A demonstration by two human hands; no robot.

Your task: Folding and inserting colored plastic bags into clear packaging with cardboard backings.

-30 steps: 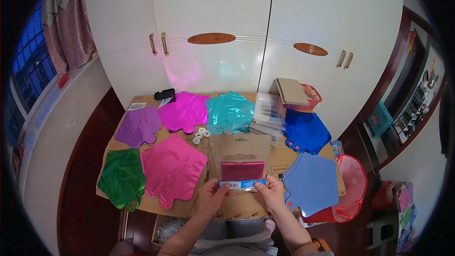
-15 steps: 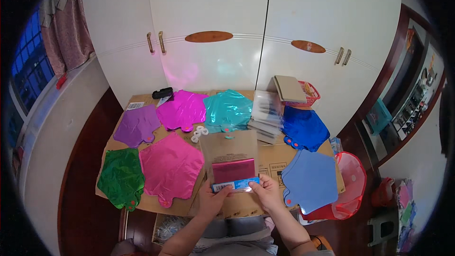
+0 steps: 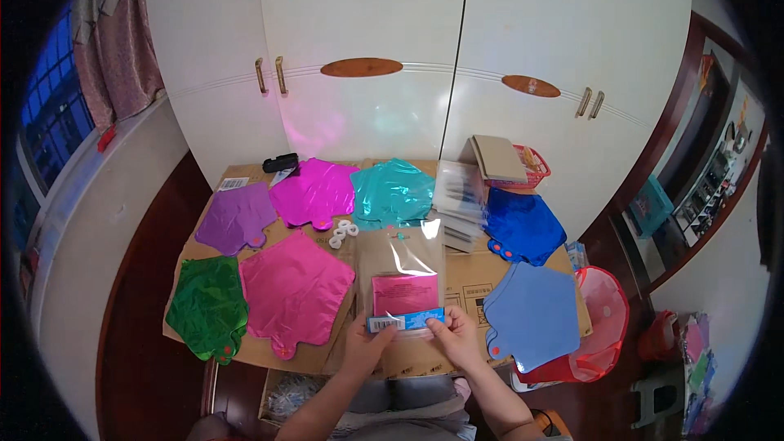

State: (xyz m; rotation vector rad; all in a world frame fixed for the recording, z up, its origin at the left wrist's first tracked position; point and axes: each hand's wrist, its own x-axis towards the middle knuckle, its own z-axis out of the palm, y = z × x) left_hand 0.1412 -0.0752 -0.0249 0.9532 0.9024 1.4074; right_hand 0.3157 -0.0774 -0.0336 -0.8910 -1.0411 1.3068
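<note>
A clear plastic bag (image 3: pixel 384 260) with brown card inside is held over the table's near middle, gripped at its lower edge by both hands. Inside it lies a folded pink foil piece (image 3: pixel 406 294), above a blue and white label strip (image 3: pixel 418 318) with a barcode. My left hand (image 3: pixel 367 347) is closed on the lower left corner, thumb on the strip. On the lower right corner my right hand (image 3: pixel 457 340) is closed in the same way. Nearest on the left is a flat pink foil balloon (image 3: pixel 298 294); at the right lies a stack of pale blue ones (image 3: pixel 535 314).
Cardboard (image 3: pixel 465 278) covers the table. Flat balloons lie around: green (image 3: pixel 208 302), purple (image 3: pixel 237 216), magenta (image 3: pixel 314 192), teal (image 3: pixel 394 192) and dark blue (image 3: pixel 527 224). White rolls (image 3: pixel 339 237), clear bags (image 3: pixel 459 188), brown cards (image 3: pixel 498 158) and a red bin (image 3: pixel 604 318) are also here.
The bag has tilted, so bright glare now crosses its upper part and the pink foil looks lighter. Both hands keep hold of the same lower corners.
</note>
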